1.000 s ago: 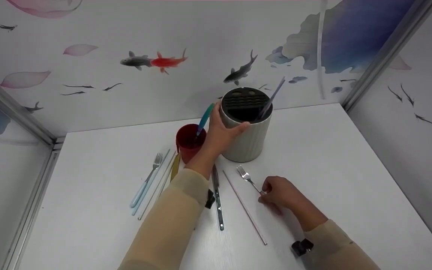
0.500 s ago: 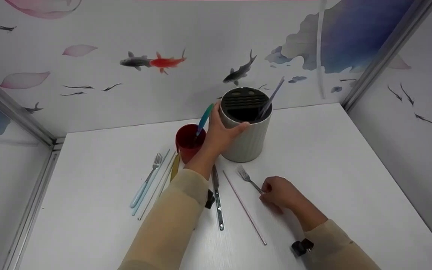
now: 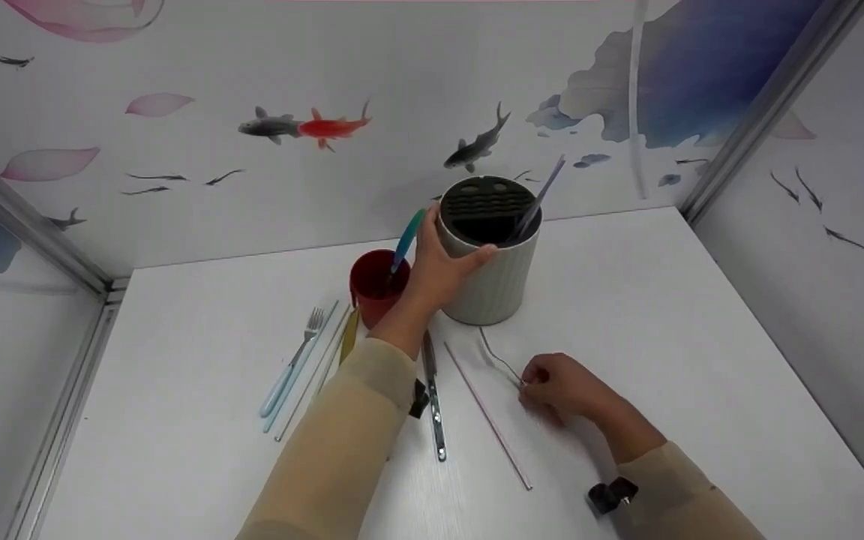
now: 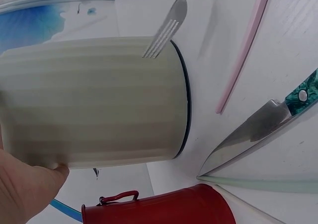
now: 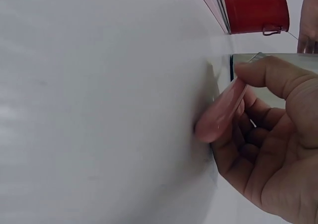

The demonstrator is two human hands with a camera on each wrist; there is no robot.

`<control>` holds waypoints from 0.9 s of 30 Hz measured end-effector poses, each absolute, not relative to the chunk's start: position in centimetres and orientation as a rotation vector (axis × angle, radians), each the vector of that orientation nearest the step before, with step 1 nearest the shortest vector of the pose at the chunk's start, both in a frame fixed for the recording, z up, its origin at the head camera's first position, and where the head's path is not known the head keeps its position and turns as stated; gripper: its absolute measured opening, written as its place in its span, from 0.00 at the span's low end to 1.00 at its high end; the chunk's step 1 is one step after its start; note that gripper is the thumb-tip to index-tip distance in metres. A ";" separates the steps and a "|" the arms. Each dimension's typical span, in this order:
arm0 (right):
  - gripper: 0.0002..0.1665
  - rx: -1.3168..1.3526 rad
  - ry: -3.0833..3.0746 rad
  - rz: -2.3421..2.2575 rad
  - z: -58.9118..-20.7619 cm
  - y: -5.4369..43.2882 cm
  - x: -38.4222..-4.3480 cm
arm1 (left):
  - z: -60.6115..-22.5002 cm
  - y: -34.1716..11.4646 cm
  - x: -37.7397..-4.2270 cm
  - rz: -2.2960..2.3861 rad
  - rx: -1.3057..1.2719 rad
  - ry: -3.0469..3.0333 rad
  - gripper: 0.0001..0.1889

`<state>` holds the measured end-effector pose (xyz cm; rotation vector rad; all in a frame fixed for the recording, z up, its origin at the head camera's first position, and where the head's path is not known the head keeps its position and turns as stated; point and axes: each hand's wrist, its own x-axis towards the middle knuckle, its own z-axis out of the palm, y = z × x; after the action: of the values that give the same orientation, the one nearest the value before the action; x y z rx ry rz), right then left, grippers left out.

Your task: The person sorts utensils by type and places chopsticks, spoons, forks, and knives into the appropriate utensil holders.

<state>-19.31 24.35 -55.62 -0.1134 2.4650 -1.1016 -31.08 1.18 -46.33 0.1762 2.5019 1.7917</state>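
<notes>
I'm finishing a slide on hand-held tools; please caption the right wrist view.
Right hand pinching a pink-handled fork at a white table, with a red cup and the left hand beyond.

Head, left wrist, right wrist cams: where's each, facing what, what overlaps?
Head: on the head, facing forward and down at the table; left hand, right hand, sleeves visible.
Left wrist: worn there, facing the ribbed utensil holder; part of left hand visible.
Right wrist: worn there, facing the pink-handled fork; right hand and some of the left visible.
Shared: red cup in both wrist views.
</notes>
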 end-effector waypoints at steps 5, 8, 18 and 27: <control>0.03 -0.180 2.392 -1.206 -55.3 24.9 -19.1 | -46.4 1.1 -31.1 1.811 0.182 2.494 0.59; 0.04 -0.213 2.375 -1.244 -54.7 25.0 -19.1 | -46.3 1.1 -31.2 1.824 0.194 2.485 0.59; 0.10 -0.235 2.233 -1.397 -54.5 25.8 -19.4 | -46.2 1.1 -31.1 1.834 0.196 2.464 0.59; 0.16 -0.343 2.048 -1.671 -52.9 25.8 -19.6 | -46.5 1.1 -31.1 1.834 0.211 2.493 0.59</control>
<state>-19.58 25.80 -52.93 -0.3430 2.0484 -1.6711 -31.10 1.11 -46.47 0.2106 2.4926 1.8338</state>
